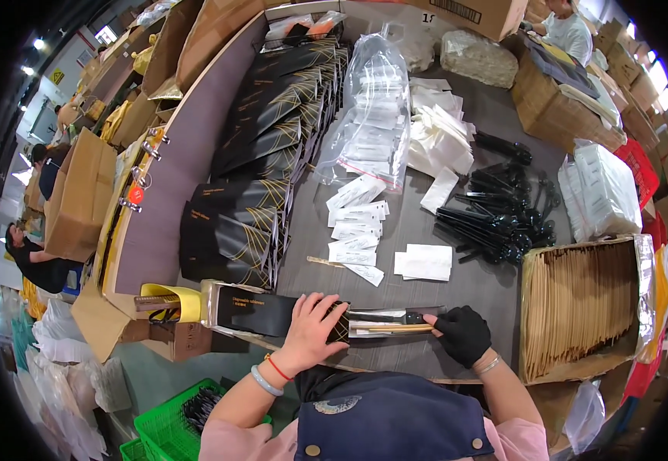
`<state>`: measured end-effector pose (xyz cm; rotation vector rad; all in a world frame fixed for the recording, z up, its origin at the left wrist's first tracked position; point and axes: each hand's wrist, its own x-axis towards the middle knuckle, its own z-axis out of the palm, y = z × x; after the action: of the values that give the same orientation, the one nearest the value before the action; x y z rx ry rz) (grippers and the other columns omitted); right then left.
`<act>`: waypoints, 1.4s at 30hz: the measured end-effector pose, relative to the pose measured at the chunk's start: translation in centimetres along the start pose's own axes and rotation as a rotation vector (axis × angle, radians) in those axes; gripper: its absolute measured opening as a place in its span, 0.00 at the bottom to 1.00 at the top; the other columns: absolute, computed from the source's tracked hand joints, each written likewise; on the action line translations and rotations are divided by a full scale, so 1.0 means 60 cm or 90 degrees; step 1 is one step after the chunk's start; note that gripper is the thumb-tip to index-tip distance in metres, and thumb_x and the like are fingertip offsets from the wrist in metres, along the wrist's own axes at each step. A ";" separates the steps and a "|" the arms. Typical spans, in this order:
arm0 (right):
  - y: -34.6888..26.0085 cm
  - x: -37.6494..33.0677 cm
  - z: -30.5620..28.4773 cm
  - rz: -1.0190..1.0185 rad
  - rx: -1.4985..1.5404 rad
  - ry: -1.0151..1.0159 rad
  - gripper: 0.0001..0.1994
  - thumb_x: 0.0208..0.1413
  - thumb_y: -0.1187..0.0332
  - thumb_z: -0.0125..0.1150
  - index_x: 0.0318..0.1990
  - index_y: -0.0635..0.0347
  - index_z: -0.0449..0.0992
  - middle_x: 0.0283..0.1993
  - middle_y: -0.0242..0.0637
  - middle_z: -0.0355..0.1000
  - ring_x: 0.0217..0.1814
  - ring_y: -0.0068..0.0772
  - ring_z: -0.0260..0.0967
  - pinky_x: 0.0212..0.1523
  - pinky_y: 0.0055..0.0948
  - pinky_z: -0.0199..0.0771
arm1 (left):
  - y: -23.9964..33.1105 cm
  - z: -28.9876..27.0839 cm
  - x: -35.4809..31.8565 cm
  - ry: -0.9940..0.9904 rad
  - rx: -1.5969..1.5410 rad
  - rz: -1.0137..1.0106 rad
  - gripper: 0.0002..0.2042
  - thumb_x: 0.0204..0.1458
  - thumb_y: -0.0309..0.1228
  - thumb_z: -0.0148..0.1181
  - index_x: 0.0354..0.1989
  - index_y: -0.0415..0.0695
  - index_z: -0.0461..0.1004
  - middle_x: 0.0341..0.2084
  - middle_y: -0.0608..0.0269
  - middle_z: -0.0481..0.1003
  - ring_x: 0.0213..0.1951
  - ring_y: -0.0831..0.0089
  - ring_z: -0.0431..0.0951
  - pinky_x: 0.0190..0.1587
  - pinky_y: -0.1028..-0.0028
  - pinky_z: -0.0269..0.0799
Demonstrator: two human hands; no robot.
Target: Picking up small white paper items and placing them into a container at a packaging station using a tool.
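My left hand [315, 329] lies flat with spread fingers over the mouth end of a black paper cutlery sleeve [253, 311], on top of a stack of sleeves at the table's front edge. In a black fingerless glove, my right hand [461, 336] pinches the end of a cutlery bundle. It includes wooden chopsticks [395, 329], a black utensil beside them and a white packet [365, 316] under them. The bundle's left end meets the sleeve's mouth under my left hand. How far inside it reaches is hidden.
Beyond my hands lie white paper packets [357, 234], folded napkins [424, 262] and black spoons [480, 223]. Overlapping black sleeves [249, 177] line the left side. A box of chopsticks [580, 307] stands right. A green crate [169, 430] sits below. Other people are in the background.
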<state>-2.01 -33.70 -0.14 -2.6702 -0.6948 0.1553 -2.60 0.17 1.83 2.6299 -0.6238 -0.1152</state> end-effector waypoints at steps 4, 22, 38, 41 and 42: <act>-0.036 0.033 0.052 0.007 0.116 -0.014 0.12 0.52 0.62 0.63 0.46 0.44 0.80 0.34 0.35 0.73 0.36 0.42 0.70 0.34 0.38 0.72 | 0.016 0.019 0.022 0.021 -0.029 0.033 0.36 0.33 0.39 0.75 0.55 0.43 0.70 0.54 0.58 0.68 0.57 0.54 0.64 0.62 0.54 0.56; -0.071 0.066 0.005 -0.003 0.026 0.037 0.28 0.35 0.52 0.73 0.44 0.54 0.74 0.42 0.40 0.70 0.45 0.44 0.68 0.46 0.43 0.65 | 0.062 -0.008 0.103 -0.205 0.096 0.191 0.13 0.33 0.27 0.65 0.32 0.51 0.75 0.34 0.58 0.69 0.38 0.58 0.71 0.37 0.61 0.69; -0.081 0.032 -0.060 0.112 -0.036 0.028 0.31 0.33 0.54 0.76 0.48 0.52 0.71 0.46 0.35 0.69 0.49 0.42 0.66 0.52 0.44 0.57 | 0.003 0.054 0.018 0.131 -0.029 -0.284 0.43 0.35 0.49 0.74 0.59 0.37 0.65 0.58 0.47 0.62 0.64 0.47 0.55 0.67 0.43 0.40; -0.085 0.035 -0.063 0.094 -0.056 -0.016 0.31 0.36 0.53 0.75 0.50 0.52 0.72 0.48 0.36 0.69 0.51 0.42 0.66 0.54 0.45 0.56 | -0.011 0.066 0.018 0.137 -0.079 -0.258 0.44 0.35 0.49 0.74 0.60 0.35 0.64 0.60 0.46 0.61 0.65 0.47 0.54 0.67 0.44 0.38; -0.086 0.036 -0.064 0.091 -0.053 -0.037 0.32 0.36 0.53 0.75 0.51 0.52 0.72 0.48 0.36 0.69 0.51 0.42 0.66 0.54 0.45 0.56 | -0.012 0.065 0.015 0.138 -0.079 -0.261 0.44 0.35 0.49 0.74 0.60 0.35 0.64 0.60 0.46 0.61 0.65 0.47 0.54 0.67 0.44 0.38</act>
<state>-1.68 -29.75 5.34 -2.8057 -0.5389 0.2470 -2.17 -1.21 -2.01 2.5644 -0.0015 0.0097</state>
